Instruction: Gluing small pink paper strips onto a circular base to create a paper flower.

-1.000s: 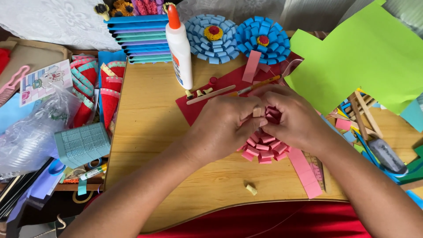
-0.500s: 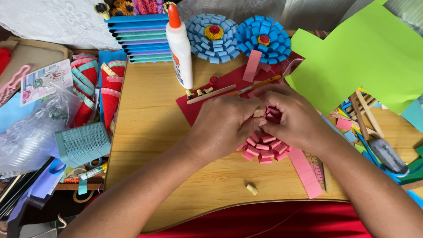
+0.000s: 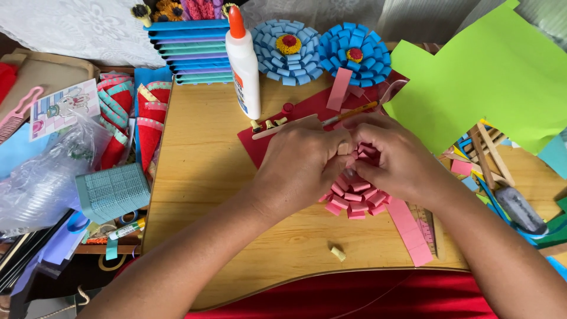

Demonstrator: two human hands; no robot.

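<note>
A pink paper flower [image 3: 354, 199] made of rolled loops lies on the wooden board [image 3: 207, 177]. My left hand [image 3: 304, 162] and my right hand [image 3: 393, 156] meet over it, fingertips pinched together on its middle and hiding most of the centre. Under the hands lies a dark red paper sheet [image 3: 266, 139] with a wooden stick [image 3: 283, 127] and a pencil [image 3: 351, 113] on it. A white glue bottle [image 3: 243, 65] with an orange cap stands just behind my left hand.
Two blue paper flowers [image 3: 289, 50] [image 3: 354, 56] lie at the back. A green paper sheet [image 3: 490, 77] covers the right. Pink paper strips [image 3: 410, 230] and a ruler [image 3: 426, 223] lie near my right wrist. A clear plastic bag [image 3: 41, 177] and craft scraps crowd the left.
My fingers have shifted slightly on the flower's centre, pressing closer together. The flower and everything else stay in place.
</note>
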